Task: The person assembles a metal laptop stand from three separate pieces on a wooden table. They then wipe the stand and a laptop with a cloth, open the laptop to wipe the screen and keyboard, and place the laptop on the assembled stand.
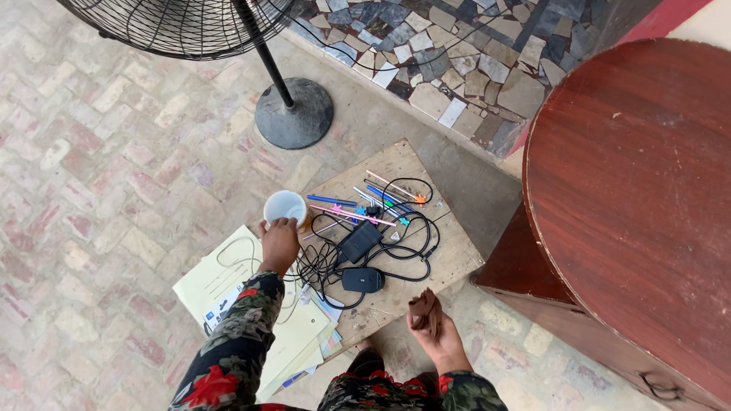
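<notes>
My left hand (279,242) grips the rim of a white cup (285,206) at the far left edge of a small wooden table (449,259). My right hand (431,329) holds a crumpled brown cloth (425,308) just off the table's near edge. Between the hands lie a black power adapter (359,241), a black computer mouse (362,280) and tangled black cables (324,270). Several coloured pens (358,209) are scattered on the far part of the table, beside the cup.
Yellowish papers and folders (221,283) lie at the table's left end under my left arm. A black standing fan (293,113) stands on the tiled floor behind. A large round red-brown wooden table (640,198) fills the right side.
</notes>
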